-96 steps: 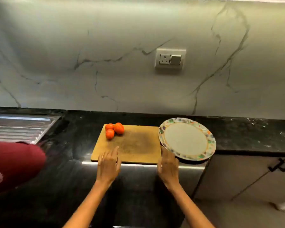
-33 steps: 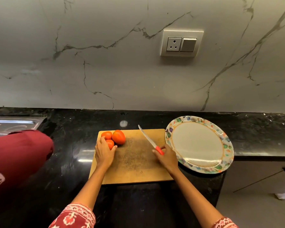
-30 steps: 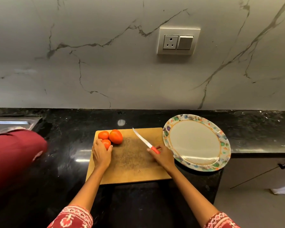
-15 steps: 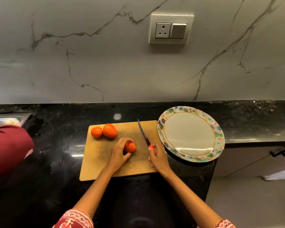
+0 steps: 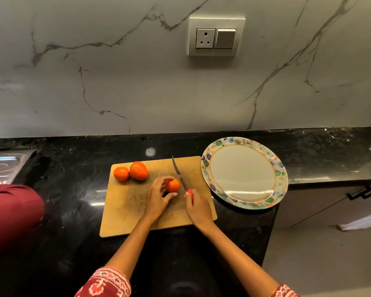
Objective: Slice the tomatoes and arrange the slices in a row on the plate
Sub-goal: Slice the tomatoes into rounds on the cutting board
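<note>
One tomato [image 5: 172, 185] sits near the middle of the board [image 5: 129, 211], whole and uncut as far as can be seen, pinched by the left hand [image 5: 157, 197], whose fingers curl over its far side while the thumb presses its near side. Just to its right lies the knife [image 5: 178, 174]: the blade runs away from the person, tip toward the wall and leaning slightly left, so its long axis passes close along the tomato's right flank; whether the edge already touches the skin cannot be told. The right hand [image 5: 196, 205] is clenched round the red handle, near the board's front right part. The cut, by my reading, turns on this: the tomato lies directly left of the blade, so the knife must shift a little leftward and come down across the fruit, clear of the left fingertips. The right hand is the one to slice; the left only steadies. Count: three tomatoes in all, the held one and two others [image 5: 131, 172] touching each other at the board's far left corner; one knife; one board; one plate [image 5: 280, 174], with no slices on it, just right of the board on the black tabletop [image 5: 73, 168]. No slice shows anywhere, so the task looks barely begun.
</note>
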